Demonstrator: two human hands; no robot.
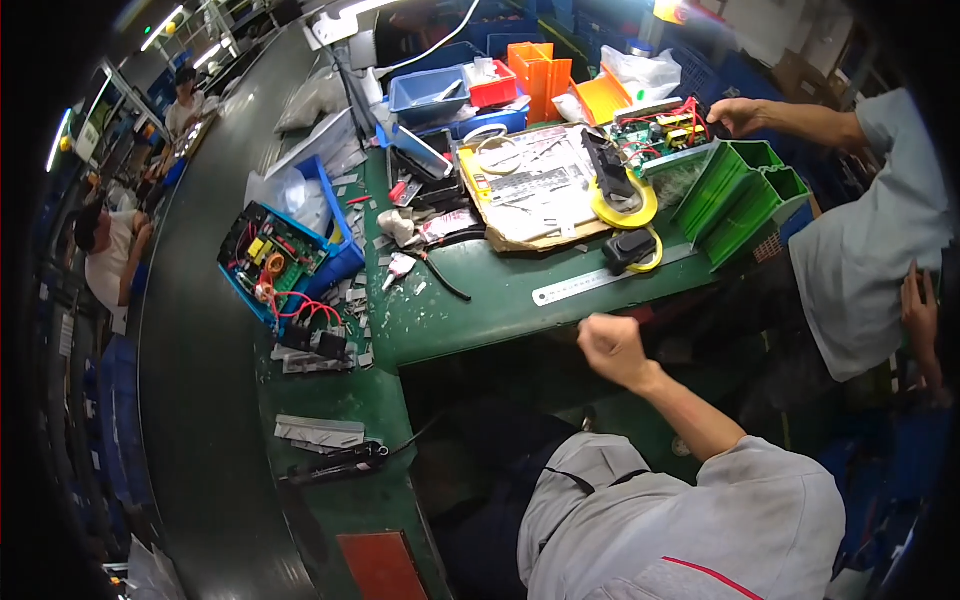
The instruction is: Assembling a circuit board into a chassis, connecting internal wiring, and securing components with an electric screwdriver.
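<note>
Head view: the right hand (612,347) is balled in a fist, fingers curled tight, nothing visibly held, hovering at the green bench (480,310) edge. Just beyond it lies a long steel ruler (610,279), its long axis running left-right, tilted slightly up rightward. Left hand is out of sight. A black-and-yellow plastic device (630,248) sits past the ruler.
</note>
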